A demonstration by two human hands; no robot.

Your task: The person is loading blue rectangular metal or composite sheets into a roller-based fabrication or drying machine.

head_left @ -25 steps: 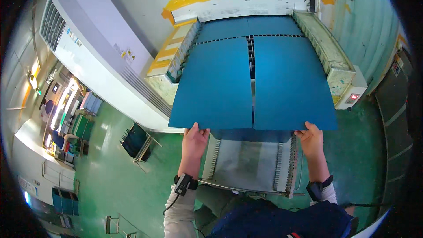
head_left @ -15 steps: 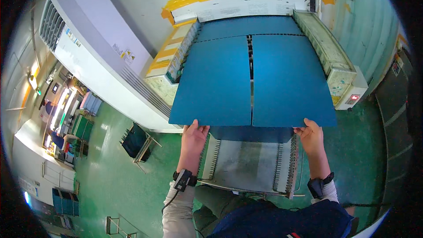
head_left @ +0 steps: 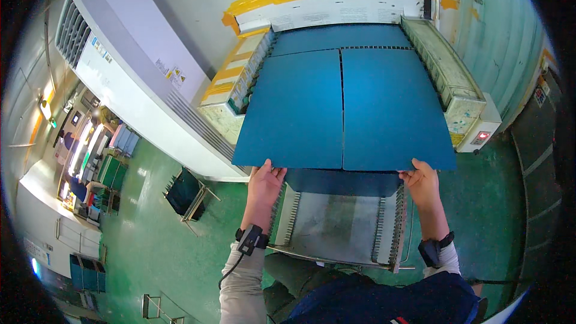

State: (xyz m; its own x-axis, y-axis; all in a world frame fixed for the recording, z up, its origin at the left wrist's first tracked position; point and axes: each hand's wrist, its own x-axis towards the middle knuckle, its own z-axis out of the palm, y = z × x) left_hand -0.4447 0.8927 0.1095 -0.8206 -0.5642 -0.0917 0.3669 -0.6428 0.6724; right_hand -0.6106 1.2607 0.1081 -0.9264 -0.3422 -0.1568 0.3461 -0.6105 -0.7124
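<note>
Two flat blue panels lie side by side on the conveyor of a machine, a left panel (head_left: 294, 108) and a right panel (head_left: 393, 108), with a thin dark gap between them. My left hand (head_left: 264, 185) pinches the near edge of the left panel, thumb on top. My right hand (head_left: 421, 181) grips the right panel's near edge the same way. Beyond them another blue sheet (head_left: 342, 36) spans the machine's far end. Under the near edges stands a slotted metal rack (head_left: 336, 222), holding a dark blue panel (head_left: 345, 185) upright at its far side.
Side rails flank the conveyor, the left rail (head_left: 235, 81) patched with yellow tape, the right rail (head_left: 447, 60) ending at a small display box (head_left: 481, 135). A tall white cabinet unit (head_left: 150, 84) leans into view at left. Another loaded rack (head_left: 187, 195) stands on the green floor.
The gap between the two panels has narrowed as both hands moved slightly inward. My grip on the near edges is unchanged.
</note>
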